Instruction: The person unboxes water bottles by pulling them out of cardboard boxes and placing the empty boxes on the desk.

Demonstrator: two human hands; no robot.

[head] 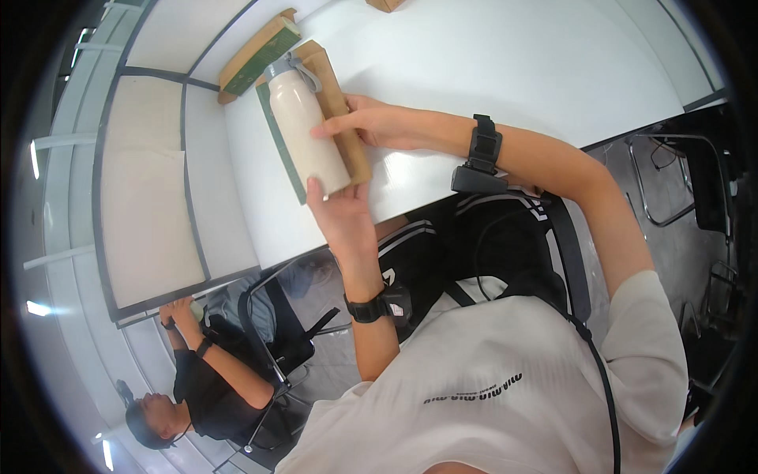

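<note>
A cream bottle (299, 118) with a grey lid and a carry loop lies tilted against a brown and green cardboard box (349, 151). Whether it sits inside the box or on top of it, I cannot tell. My right hand (379, 124) grips both from the right side, its thumb on the bottle's body and its fingers behind the box. From below, my left hand (343, 216) supports the lower end, thumb against the bottle's base and fingers under the box's edge. Both are held over the near left part of the white table (485, 65).
Another brown and green box (260, 56) lies by the partition (148, 195) at the table's far left. Part of a brown box (385, 5) shows at the top edge. A seated person (219, 379) is beyond the partition. Chairs (681, 178) stand to the right.
</note>
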